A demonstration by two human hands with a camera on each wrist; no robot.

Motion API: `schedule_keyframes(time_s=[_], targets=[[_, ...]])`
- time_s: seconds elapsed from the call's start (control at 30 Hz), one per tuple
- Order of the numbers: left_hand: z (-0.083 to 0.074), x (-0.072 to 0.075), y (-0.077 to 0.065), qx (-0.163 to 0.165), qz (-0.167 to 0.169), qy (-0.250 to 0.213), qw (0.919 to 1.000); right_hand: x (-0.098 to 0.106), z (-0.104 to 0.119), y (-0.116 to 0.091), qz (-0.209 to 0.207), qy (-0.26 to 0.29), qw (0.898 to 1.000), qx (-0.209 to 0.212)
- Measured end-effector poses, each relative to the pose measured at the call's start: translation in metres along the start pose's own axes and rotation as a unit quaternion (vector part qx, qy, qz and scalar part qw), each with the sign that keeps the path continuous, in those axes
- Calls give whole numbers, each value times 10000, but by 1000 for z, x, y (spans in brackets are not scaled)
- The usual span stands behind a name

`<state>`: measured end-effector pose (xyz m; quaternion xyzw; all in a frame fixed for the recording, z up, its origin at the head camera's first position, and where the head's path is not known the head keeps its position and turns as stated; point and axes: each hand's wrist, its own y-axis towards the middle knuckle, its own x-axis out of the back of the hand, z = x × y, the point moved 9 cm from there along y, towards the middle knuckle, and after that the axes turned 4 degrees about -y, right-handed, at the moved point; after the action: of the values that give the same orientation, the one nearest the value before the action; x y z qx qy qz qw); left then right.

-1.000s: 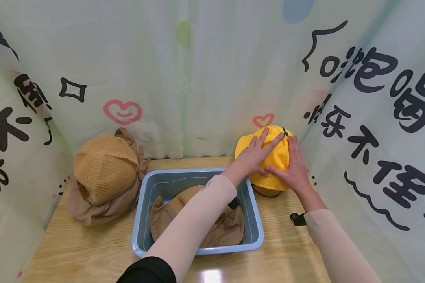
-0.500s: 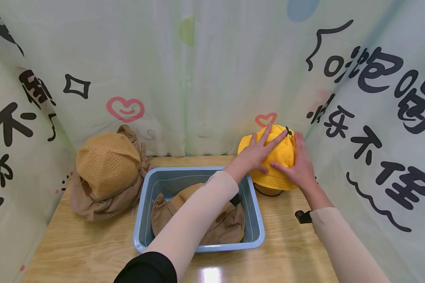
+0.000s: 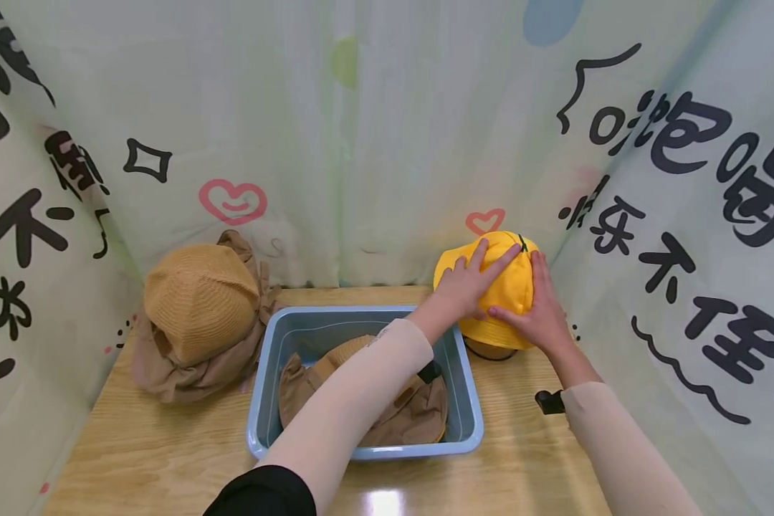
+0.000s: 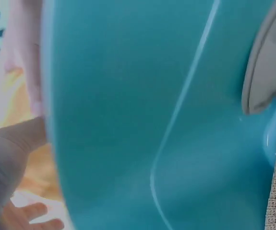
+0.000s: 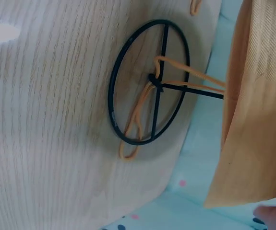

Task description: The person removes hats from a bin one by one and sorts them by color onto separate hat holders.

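Note:
A yellow bucket hat (image 3: 514,290) with a small green sprout on top sits at the back right, on a black wire stand (image 5: 113,96). My left hand (image 3: 461,290) lies on its left and front side with the fingers spread. Against the right side rests my right hand (image 3: 545,315), fingers straight and thumb across the front. Seen from below in the right wrist view, the hat's brim (image 5: 258,129) hangs over the stand, and an orange cord (image 5: 138,112) dangles to the table. The hat's back is hidden.
A blue plastic basin (image 3: 474,401) stands in the middle under my left forearm, with brown hats (image 3: 419,412) inside. Back left, a tan woven hat (image 3: 200,297) with brown cloth sits on the wooden table (image 3: 168,459). A printed curtain (image 3: 387,143) encloses the back and sides.
Both hands stay on the yellow hat. My right hand shifts slightly on the hat's right side, a little away and back; the thumb is again nearer the left hand. The view shifts slightly.

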<state>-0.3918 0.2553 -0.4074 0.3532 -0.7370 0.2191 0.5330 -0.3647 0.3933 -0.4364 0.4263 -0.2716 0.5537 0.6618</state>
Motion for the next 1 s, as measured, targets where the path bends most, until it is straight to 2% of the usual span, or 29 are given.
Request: schedule_keyframes(time_s=[0.13,0.27,0.4,0.57,0.87,1.0], targets=[[-2,16,-13,-92,-150,287,9994,7,12,-6,-76,-72,9998,160],[-4,39,-29,-401,-331,415,9978,13,28,-14,-122,-152,9992,362],[-3,63,-48,-645,-555,221,9961,16,43,-23,-214,-196,9982,527],[7,85,-76,-621,-659,-99,9958,15,62,-35,-308,-185,9957,855],[30,95,-125,-544,-466,-711,9949,6,91,-62,-125,-45,9916,1287],[39,94,-144,-480,-293,-748,9956,-1,106,-70,91,41,9887,1494]])
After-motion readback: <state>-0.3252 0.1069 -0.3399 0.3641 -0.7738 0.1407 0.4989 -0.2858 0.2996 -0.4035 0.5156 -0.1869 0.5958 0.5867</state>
